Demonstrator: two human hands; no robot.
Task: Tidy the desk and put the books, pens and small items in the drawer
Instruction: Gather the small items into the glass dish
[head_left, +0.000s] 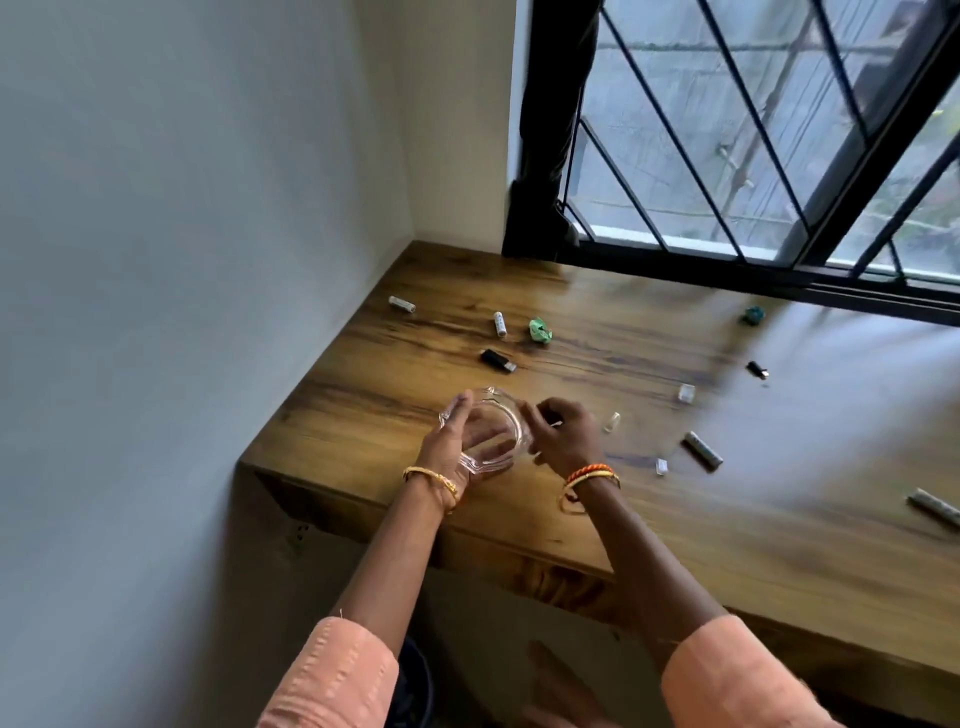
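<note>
Holding a clear, faceted glass dish (485, 434) just above the wooden worktop (649, 519) near its front edge, the left hand (447, 447) cups the rim while the right hand (563, 434) grips the opposite side. A small clear cap (612, 422) lies just right of the right hand, the nearer one. Beyond, a black USB stick (497, 360) lies slantwise; white batteries (500, 323) farther back.

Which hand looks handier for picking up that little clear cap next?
Probably the right hand: the clear cap lies just beside it, while the left hand holds the glass dish.
</note>
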